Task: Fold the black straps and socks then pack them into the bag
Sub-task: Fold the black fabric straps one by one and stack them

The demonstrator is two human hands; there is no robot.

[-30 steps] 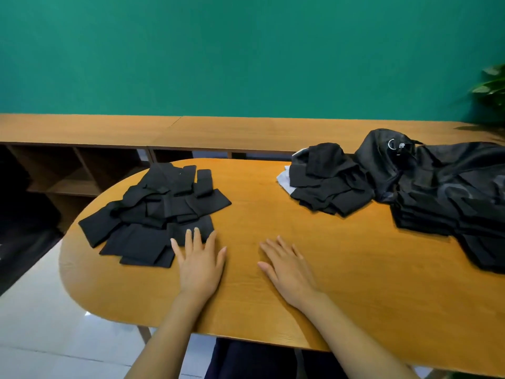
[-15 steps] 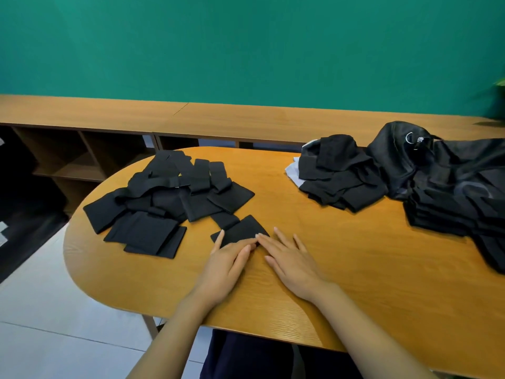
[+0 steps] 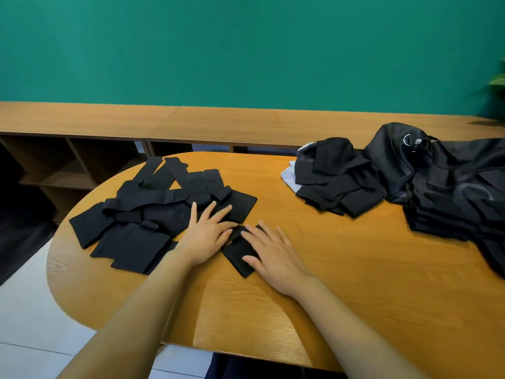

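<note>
Fold step. Left hand [image 3: 207, 236] and right hand [image 3: 276, 255] flat, fingers spread, pressing one black strap [image 3: 237, 255] on counter [image 3: 355, 283] beside strap pile [image 3: 142, 212]. Socks [image 3: 336, 181], bag [image 3: 437, 181] far right. Next: pinch an edge, fold over.

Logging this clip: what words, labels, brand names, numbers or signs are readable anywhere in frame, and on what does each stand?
No text can be read in this frame.
White ring mark on the black bag: a logo shape, no letters.
Small tag beside it: too small and blurred to read.
Faint curved print lower on the bag: no letters can be made out.
Black straps, socks, table, green wall: no text seen.
</note>
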